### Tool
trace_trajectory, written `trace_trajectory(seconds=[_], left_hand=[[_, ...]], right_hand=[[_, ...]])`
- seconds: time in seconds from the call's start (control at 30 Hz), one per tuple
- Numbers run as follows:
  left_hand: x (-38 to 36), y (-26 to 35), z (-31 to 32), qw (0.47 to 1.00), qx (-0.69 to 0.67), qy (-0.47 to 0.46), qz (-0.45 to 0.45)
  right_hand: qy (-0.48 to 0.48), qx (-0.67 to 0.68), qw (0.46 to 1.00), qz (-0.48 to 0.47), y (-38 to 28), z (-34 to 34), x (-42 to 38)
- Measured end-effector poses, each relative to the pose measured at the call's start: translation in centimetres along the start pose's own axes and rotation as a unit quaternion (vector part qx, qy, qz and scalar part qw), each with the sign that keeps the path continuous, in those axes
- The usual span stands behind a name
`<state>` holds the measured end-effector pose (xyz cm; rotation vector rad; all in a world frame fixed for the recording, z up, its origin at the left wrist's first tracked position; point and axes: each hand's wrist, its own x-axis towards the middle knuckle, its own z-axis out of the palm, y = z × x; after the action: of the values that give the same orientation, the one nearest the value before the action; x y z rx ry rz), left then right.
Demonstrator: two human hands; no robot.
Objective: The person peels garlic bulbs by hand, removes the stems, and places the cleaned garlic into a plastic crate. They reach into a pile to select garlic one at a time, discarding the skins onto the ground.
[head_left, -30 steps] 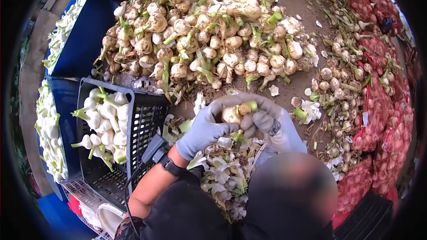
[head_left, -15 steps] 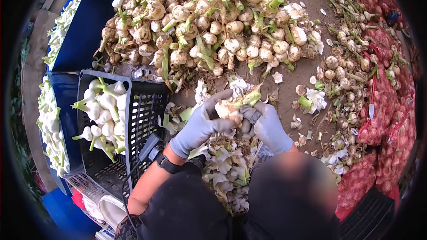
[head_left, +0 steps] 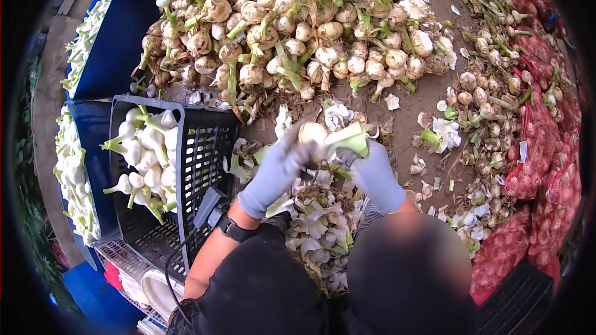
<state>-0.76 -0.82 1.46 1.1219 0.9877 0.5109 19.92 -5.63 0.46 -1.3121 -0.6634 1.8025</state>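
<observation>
Between my gloved hands is a garlic bulb with a pale green stem, its outer skin partly pulled loose. My left hand grips the bulb end, its fingers smeared by motion. At the stem end, my right hand is closed on the stem and loose skin; a dark covering shows on its fingers. Below both hands, between the knees, lies a heap of peeled skins. Beyond them rises a big pile of unpeeled, soil-marked garlic.
A black crate to the left holds peeled white bulbs. Blue containers with more white garlic stand beyond it. On the right are small loose bulbs and red mesh sacks. Skin scraps lie on the brown ground.
The bulb has turned and its stem now points right. Outer skin has come away, baring a paler bulb and a broad green-white stem. Both hands stay close together.
</observation>
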Motion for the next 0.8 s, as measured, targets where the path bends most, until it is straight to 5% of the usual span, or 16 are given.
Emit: trace_trajectory(seconds=[0.03, 0.07, 0.1, 0.2, 0.23, 0.3, 0.37, 0.43, 0.47, 0.53, 0.6, 0.67, 0.7, 0.73, 0.77, 0.8], left_hand=[[0.9, 0.3, -0.2, 0.99, 0.043, 0.078, 0.108], [1.3, 0.6, 0.1, 0.993, 0.017, 0.101, 0.063], [1.6, 1.1, 0.5, 0.992, -0.009, 0.124, 0.018], [1.8, 1.9, 0.5, 0.948, 0.165, 0.022, 0.27], [1.7, 2.4, 0.6, 0.948, 0.166, 0.018, 0.27], [0.9, 2.6, 0.8, 0.991, 0.011, -0.08, -0.111], [1.0, 1.2, 0.7, 0.998, -0.019, -0.044, -0.031], [0.7, 0.6, 0.5, 0.964, -0.257, -0.044, -0.041], [0.3, 1.1, 0.6, 0.937, -0.334, -0.091, -0.041], [0.5, 1.0, 0.1, 0.932, -0.356, -0.06, -0.008], [0.7, 1.2, -0.8, 0.861, -0.509, -0.007, -0.016], [0.7, 1.6, -1.5, 0.863, -0.502, 0.044, 0.031], [0.9, 1.4, -2.1, 0.866, -0.492, 0.08, 0.044], [0.9, 1.4, -2.4, 0.895, -0.412, 0.148, 0.087], [0.2, 3.0, -3.1, 0.956, -0.19, 0.169, 0.146], [-1.2, 5.0, -3.4, 0.944, -0.184, 0.243, 0.125]], right_hand=[[-0.032, 0.138, 0.989, 0.028, 0.0, 0.3, -0.3], [-0.011, -0.045, 0.999, 0.006, -0.2, 1.6, -1.3], [-0.012, -0.046, 0.999, 0.006, 0.0, 1.6, -1.2], [0.016, -0.188, 0.978, -0.095, -0.4, 0.9, -0.6], [0.02, -0.186, 0.978, -0.096, -1.1, 1.0, -1.1], [-0.023, -0.234, 0.968, -0.09, -1.9, 1.5, -2.1], [0.021, -0.362, 0.928, -0.08, -2.2, 0.1, -1.4], [0.149, -0.589, 0.791, -0.069, -3.1, -0.9, -0.9], [0.149, -0.589, 0.791, -0.071, -2.7, -1.4, -0.9], [0.062, -0.664, 0.736, -0.114, -1.4, -1.5, -1.1], [-0.105, -0.674, 0.731, 0.009, -0.7, -0.2, -2.3], [-0.339, -0.598, 0.723, 0.068, -0.9, 1.5, -4.0], [-0.376, -0.556, 0.739, 0.06, -1.9, 2.1, -5.0], [-0.42, -0.538, 0.726, 0.083, -1.8, 2.0, -5.0], [-0.459, -0.521, 0.712, 0.106, -1.8, 1.7, -5.1], [-0.387, -0.572, 0.72, 0.064, -1.8, 1.7, -5.0]])
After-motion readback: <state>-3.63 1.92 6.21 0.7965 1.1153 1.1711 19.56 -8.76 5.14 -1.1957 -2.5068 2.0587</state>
